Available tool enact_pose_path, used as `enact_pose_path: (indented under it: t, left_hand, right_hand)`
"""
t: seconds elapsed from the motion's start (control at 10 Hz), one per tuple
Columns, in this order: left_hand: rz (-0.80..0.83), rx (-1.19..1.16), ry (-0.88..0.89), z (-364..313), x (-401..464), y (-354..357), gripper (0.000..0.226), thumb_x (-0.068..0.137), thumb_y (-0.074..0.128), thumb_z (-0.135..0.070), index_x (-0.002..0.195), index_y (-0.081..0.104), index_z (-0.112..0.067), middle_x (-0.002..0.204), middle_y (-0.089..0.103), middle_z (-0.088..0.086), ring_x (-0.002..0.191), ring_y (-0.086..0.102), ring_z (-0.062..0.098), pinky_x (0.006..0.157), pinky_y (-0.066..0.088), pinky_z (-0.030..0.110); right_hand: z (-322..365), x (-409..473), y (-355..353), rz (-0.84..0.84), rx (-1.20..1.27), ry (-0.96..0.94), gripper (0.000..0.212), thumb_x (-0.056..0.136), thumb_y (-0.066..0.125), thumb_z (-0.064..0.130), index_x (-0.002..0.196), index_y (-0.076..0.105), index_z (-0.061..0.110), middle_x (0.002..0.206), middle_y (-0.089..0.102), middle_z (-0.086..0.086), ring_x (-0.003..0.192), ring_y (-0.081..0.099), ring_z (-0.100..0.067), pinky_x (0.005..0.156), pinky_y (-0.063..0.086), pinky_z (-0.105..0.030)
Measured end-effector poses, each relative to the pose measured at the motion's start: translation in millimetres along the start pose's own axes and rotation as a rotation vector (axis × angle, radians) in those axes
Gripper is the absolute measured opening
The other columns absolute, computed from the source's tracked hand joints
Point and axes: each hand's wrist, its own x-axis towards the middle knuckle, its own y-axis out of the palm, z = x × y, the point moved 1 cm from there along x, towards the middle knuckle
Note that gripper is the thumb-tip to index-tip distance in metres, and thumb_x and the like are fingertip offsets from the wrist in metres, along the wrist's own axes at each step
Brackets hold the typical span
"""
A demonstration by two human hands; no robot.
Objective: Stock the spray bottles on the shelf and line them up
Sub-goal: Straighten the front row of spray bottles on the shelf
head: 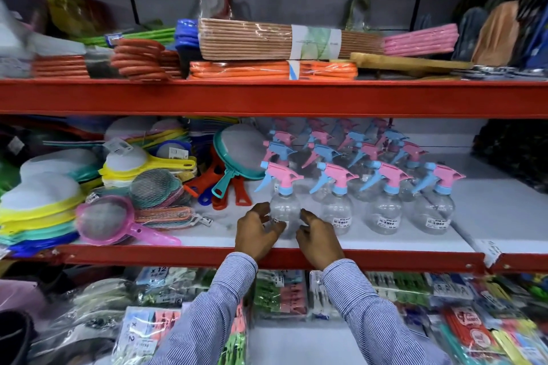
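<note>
On the middle shelf [385, 241], a white board edged with a red rail, clear spray bottles with pink and blue trigger heads stand in rows running from near to far. The near row holds four bottles side by side. The leftmost spray bottle [283, 207] of that row stands upright near the front edge, its pink head with a blue trigger pointing left. The left hand [256, 231] curls around the bottle's left side and the right hand [317, 235] curls around its right side, so the bottle's round belly sits between both. The fingers of each hand are bent and parted, fingertips at or just beside the clear plastic; whether either grip truly presses the bottle I cannot tell, because the fingers are blurred. Both arms wear striped sleeves [364, 314] that rise from the near edge of the view.

To the right, the other three near-row bottles [385, 210] stand apart from each other, each with a price label on its belly. Farther back, more spray bottles [350, 145] crowd behind them, heads alternating pink and blue.

Left of the bottles lie plastic strainers [106, 219] in pink, yellow and teal. The upper shelf [267, 96] carries stacked hangers [272, 69] in wrapped bundles. Below the middle shelf lie packets of clothes pegs [278, 296].
</note>
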Motion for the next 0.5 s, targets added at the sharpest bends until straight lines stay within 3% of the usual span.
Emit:
enact_pose_path:
  t: [0.1, 0.3, 0.5]
  left_hand:
    - [-0.012, -0.004, 0.02, -1.0, -1.9, -0.6, 0.033, 0.073, 0.079, -0.014, 0.097, 0.062, -0.029, 0.085, 0.066, -0.012, 0.084, 0.067, 0.011, 0.079, 0.054, 0.024]
    - [-0.039, 0.013, 0.029, -2.8, -4.9, -1.7, 0.034, 0.074, 0.079, -0.017, 0.105, 0.067, -0.019, 0.088, 0.066, -0.009, 0.085, 0.066, 0.012, 0.079, 0.053, 0.023]
    - [-0.027, 0.02, 0.002, -0.5, -4.7, -1.1, 0.028, 0.074, 0.079, -0.024, 0.098, 0.063, -0.023, 0.092, 0.07, -0.006, 0.091, 0.067, 0.017, 0.082, 0.055, 0.032]
  right_hand:
    - [-1.1, 1.1, 2.5, 0.019, 0.013, 0.012, 0.043, 0.087, 0.052, 0.011, 0.13, 0.055, 0.011, 0.117, 0.07, -0.009, 0.107, 0.067, -0.021, 0.096, 0.052, -0.033]
    - [-7.0, 5.9, 8.5, 0.021, -0.003, 0.016, 0.047, 0.086, 0.05, 0.015, 0.133, 0.052, 0.015, 0.12, 0.069, -0.006, 0.107, 0.067, -0.017, 0.097, 0.052, -0.033]
    - [-0.2, -1.5, 1.5, 0.024, 0.043, 0.051, 0.051, 0.089, 0.054, 0.01, 0.14, 0.046, 0.008, 0.127, 0.064, -0.009, 0.107, 0.066, -0.018, 0.091, 0.047, -0.019]
